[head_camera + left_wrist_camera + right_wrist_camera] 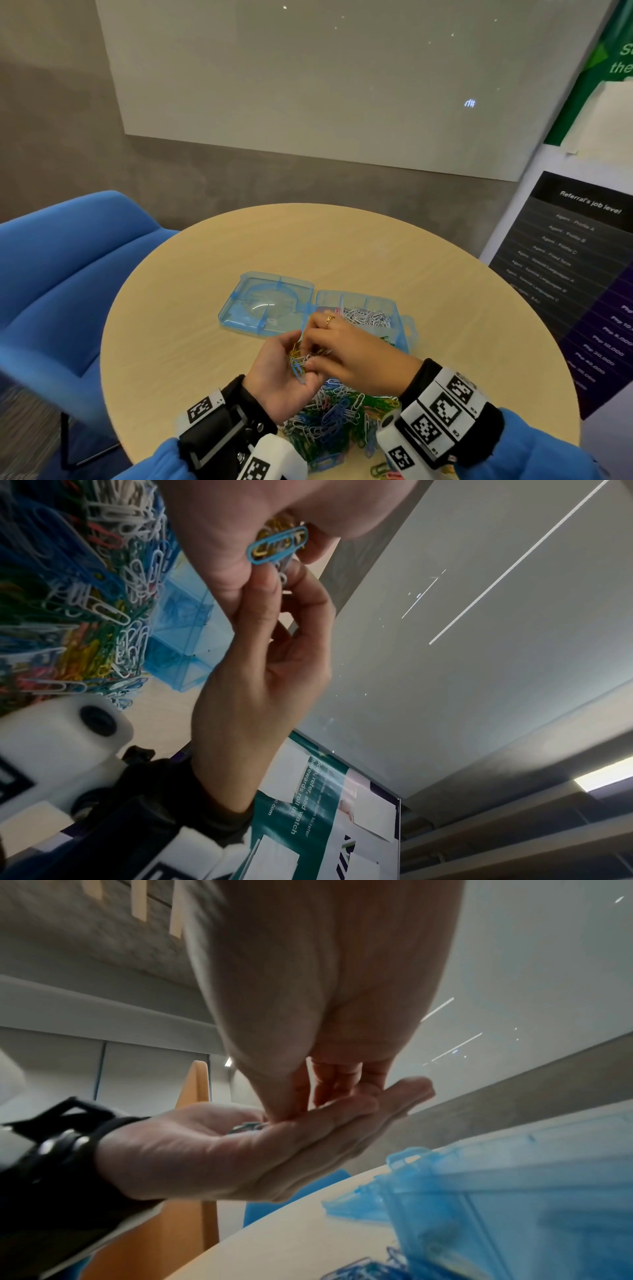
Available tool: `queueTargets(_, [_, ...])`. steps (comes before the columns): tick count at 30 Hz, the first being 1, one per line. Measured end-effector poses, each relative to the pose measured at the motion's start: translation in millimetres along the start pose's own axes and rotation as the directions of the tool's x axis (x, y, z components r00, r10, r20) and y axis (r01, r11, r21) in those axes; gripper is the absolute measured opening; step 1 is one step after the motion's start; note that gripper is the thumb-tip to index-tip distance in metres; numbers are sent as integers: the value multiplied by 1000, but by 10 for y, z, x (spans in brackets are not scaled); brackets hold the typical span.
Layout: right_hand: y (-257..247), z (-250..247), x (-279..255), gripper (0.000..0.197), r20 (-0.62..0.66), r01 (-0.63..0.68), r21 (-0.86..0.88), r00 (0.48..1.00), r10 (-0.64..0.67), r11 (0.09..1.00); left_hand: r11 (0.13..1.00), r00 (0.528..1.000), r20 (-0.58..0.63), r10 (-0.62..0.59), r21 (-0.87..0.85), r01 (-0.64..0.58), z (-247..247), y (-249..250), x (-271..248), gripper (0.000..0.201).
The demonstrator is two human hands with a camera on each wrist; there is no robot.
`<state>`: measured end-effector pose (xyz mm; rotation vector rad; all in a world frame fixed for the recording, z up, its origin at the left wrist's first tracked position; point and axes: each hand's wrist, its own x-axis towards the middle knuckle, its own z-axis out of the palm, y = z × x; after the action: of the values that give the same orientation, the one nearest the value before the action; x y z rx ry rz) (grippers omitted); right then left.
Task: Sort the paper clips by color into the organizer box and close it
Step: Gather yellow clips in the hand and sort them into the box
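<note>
My left hand (297,358) lies palm up over the table with fingers nearly straight, carrying a small heap of yellow, blue and white paper clips (277,545). My right hand (310,353) reaches down into that palm, thumb and forefinger pinching a pale clip (283,573). The clear blue organizer box (399,310) stands open just beyond the hands. White clips (368,316) fill one far compartment and green ones (387,340) lie in a nearer one. Its lid (267,301) lies flat to the left. The mixed pile of clips (335,414) sits under my wrists.
The round wooden table (445,274) has bare surface behind and beside the box. A blue chair (68,274) stands at the left edge. A few stray clips (383,471) lie near the front edge. A wall board and posters stand behind and right.
</note>
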<state>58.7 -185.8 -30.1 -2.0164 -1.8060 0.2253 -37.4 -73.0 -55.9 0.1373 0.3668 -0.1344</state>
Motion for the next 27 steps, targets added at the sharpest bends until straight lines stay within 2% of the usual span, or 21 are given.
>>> queueTargets(4, [-23,37,4,13,-4,-72,23,997,72,997,996,1000,-26,-9,-85,7,-2,28,-10,38])
queueTargets(8, [-12,-11,23,15,0,-176,175,984,179,969,986,998,49,-40,-160,48,15,29,-84,32])
queueTargets(12, [-13,-118,0,9,15,-251,359,965,263,899,994,999,31,-29,-101,32,20,35,-88,43])
queueTargets(15, [81,-177,-2,14,-3,-266,424,955,295,866,999,1000,26,3,-48,-2,41,33,-90,48])
queueTargets(17, [135,-203,-1,18,-1,-271,538,947,322,798,999,1000,25,4,-31,-3,46,32,-87,48])
queueTargets(21, [128,-224,8,27,44,-287,741,923,382,607,1000,1000,9,0,17,0,53,32,-75,46])
queueTargets(24, [126,-224,12,26,61,-282,801,917,395,529,999,1000,3,-5,34,5,40,25,-54,44])
queueTargets(27, [156,-300,8,22,24,-241,850,906,422,469,998,1000,3,-5,66,5,29,23,-42,49])
